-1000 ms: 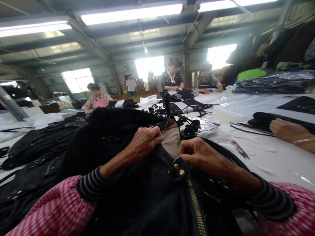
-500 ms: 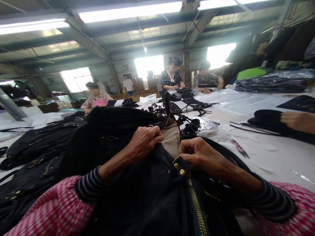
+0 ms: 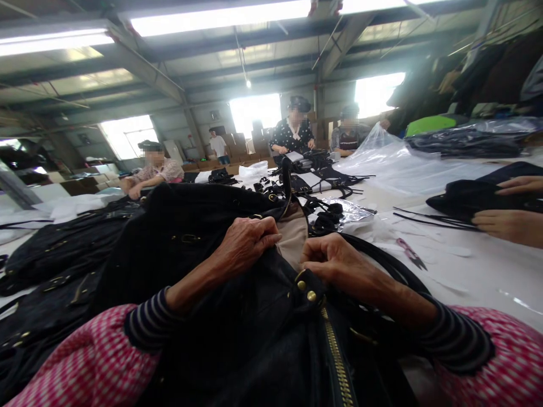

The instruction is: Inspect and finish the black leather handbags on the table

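Note:
A large black bag with brass fittings fills the space in front of me, its beige lining showing at the opening. My left hand is closed, thumb and fingers pinching the fabric at the opening's edge. Across the gap, my right hand is closed too, pinching at the edge just above a tab with two brass studs. Its fingertips are partly hidden, so anything small between them cannot be made out. Below the tab runs a brass zipper.
More black bags lie on the left. Thread snips rest on the white table at right. Beside them, a co-worker's hands hold black fabric. Clear plastic sheeting and several co-workers are farther back.
My right hand has shifted slightly left, towards the left hand; both keep their pinch. At right, a second co-worker's hand has come into view. Across the table, the plastic sheeting has been lifted.

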Available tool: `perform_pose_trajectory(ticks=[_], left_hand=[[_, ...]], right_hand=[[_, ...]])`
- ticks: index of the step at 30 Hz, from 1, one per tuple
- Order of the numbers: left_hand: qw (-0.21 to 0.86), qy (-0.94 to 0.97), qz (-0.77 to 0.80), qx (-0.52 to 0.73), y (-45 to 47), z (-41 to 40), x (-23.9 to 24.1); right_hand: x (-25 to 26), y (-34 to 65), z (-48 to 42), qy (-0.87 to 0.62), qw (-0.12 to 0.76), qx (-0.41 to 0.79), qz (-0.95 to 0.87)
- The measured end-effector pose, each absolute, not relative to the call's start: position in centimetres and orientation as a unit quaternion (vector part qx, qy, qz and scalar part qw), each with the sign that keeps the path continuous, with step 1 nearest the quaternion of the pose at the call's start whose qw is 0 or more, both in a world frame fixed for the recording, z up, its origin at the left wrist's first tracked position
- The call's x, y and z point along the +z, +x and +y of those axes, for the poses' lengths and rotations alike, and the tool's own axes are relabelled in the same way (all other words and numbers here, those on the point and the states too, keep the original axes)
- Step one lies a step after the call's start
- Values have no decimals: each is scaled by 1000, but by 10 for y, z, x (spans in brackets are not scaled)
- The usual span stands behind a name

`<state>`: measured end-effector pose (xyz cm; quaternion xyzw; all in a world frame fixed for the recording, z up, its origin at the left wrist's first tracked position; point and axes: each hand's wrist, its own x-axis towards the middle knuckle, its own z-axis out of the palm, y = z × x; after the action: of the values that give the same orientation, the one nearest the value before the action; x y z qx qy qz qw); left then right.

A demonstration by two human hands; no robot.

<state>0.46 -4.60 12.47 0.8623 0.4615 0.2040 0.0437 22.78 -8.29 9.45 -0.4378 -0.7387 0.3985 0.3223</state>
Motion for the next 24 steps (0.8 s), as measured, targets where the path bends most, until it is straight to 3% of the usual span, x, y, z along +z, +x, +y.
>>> perform_pose_trajectory(ticks=[6, 15, 24], left_hand=[[49, 866, 446, 221, 1, -44, 123], [131, 855, 438, 243, -1, -42, 113], [81, 874, 436, 200, 0, -39, 110]], right_hand=[[88, 225, -79, -371, 339, 440, -744], [77, 207, -61, -394, 361, 286, -796], [66, 204, -62, -407, 350, 238, -810]])
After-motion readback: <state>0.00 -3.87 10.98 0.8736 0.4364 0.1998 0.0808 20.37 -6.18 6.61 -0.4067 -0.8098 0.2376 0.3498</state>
